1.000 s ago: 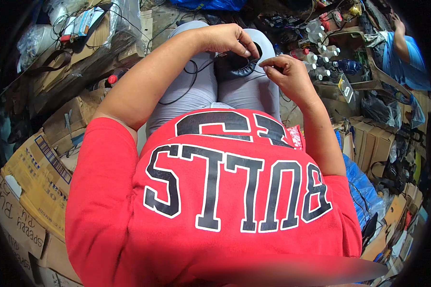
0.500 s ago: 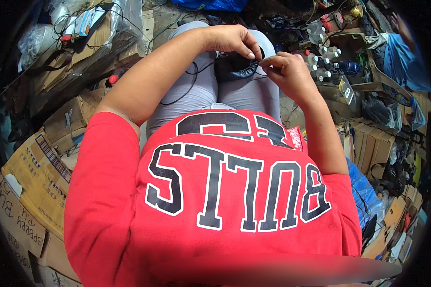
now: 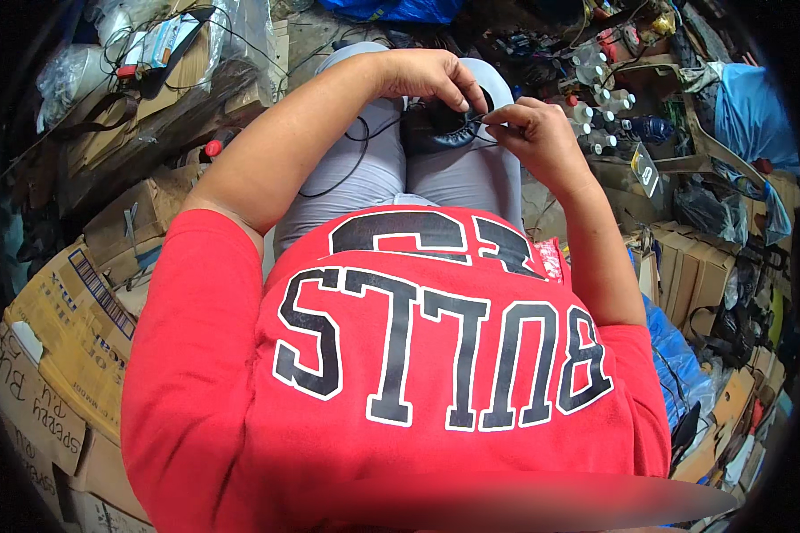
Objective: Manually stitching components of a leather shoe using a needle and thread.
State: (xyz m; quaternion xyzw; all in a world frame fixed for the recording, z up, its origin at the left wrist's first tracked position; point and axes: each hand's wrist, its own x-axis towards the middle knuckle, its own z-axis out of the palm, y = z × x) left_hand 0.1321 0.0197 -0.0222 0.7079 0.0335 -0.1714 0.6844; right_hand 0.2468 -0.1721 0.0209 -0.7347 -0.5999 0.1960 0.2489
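A black shoe (image 3: 422, 139) with a gathered, puckered toe rests on my thighs. From above, my left hand (image 3: 437, 78) is closed on its far edge, thumb and fingers pinching beside the opening. My right hand (image 3: 540, 133) comes from the right, thumb and forefinger pressed together on a thin dark strand at the shoe's side. Whether that strand is thread, cord or a tool tip is too small to tell. A long black cord (image 3: 362, 158) loops over my left thigh and runs toward the shoe. My left fingers hide part of the shoe.
Cardboard boxes (image 3: 71, 329) are stacked at the left, with plastic bags (image 3: 62, 80) beyond. Several small bottles (image 3: 600, 117) stand to the right of my knees. A blue tarp (image 3: 387, 9) lies ahead, and more boxes (image 3: 689, 266) sit at right.
The shoe has tilted slightly, so more of its puckered rim shows. Both hands keep nearly the same place and grip.
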